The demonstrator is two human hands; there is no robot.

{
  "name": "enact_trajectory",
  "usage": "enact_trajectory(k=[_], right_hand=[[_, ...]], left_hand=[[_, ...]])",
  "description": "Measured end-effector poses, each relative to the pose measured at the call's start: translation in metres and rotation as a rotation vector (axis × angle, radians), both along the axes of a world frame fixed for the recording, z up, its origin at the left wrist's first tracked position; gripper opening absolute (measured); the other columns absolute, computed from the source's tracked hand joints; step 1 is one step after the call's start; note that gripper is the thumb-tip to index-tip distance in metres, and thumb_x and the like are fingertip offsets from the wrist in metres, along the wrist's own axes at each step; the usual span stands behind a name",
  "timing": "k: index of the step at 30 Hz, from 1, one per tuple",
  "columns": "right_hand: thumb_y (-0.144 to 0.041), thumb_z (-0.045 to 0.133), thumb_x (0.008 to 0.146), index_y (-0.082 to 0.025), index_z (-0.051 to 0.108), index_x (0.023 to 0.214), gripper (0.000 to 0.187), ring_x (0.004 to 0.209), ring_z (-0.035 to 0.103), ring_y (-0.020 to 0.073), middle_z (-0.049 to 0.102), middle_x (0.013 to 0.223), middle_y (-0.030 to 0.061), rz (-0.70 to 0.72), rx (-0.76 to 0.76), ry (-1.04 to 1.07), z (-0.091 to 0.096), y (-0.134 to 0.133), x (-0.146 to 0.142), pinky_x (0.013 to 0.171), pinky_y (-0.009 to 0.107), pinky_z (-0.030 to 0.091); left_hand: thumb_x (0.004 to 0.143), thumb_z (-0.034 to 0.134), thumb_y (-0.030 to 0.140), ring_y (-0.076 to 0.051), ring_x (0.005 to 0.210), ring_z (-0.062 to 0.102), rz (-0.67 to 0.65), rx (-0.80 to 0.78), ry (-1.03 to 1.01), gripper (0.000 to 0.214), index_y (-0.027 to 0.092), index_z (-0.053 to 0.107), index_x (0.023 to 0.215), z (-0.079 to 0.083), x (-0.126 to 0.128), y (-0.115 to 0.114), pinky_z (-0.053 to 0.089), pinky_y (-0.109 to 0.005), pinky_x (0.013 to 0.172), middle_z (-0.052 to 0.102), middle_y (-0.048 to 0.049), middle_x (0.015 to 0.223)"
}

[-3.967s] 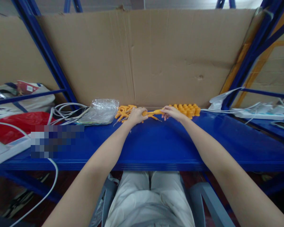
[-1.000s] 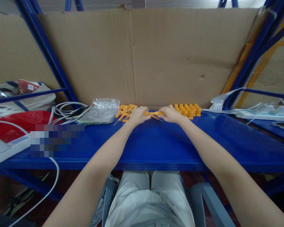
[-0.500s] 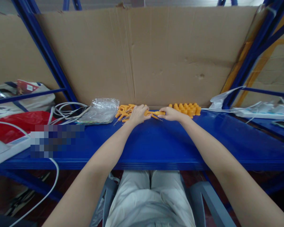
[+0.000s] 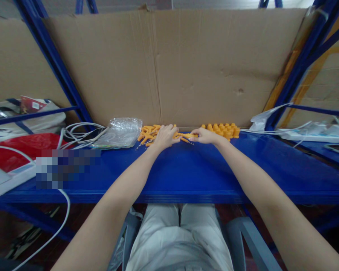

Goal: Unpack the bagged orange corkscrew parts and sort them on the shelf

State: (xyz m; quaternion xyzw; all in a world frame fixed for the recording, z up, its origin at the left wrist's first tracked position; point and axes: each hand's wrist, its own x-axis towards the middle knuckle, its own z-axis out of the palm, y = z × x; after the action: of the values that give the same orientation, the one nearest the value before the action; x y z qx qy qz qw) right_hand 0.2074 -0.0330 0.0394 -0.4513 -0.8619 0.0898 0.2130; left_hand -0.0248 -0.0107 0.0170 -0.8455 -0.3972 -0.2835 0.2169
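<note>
As the left hand (image 4: 164,137) grips one end of an orange plastic piece (image 4: 185,135), the right hand (image 4: 205,136) pinches the other. Blue desk (image 4: 186,171) beneath.

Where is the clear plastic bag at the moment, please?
In the head view, the clear plastic bag lies on the blue shelf left of centre, between the white cables and the orange parts.
</note>
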Motion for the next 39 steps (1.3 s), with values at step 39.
enact_trajectory(k=[39], right_hand=[[-0.04,0.058,0.094,-0.017,0.081,0.1,0.033,0.1,0.07,0.0304,0.078,0.098,0.016,-0.668,0.219,-0.01,-0.001,0.004,0.017,0.083,0.035,0.051]], left_hand=[[0.089,0.039,0.005,-0.024,0.145,0.046,-0.011,-0.458,0.349,0.066,0.028,0.048,0.15,-0.016,0.024,-0.013,0.036,-0.049,0.118,0.044,-0.0069,0.161]])
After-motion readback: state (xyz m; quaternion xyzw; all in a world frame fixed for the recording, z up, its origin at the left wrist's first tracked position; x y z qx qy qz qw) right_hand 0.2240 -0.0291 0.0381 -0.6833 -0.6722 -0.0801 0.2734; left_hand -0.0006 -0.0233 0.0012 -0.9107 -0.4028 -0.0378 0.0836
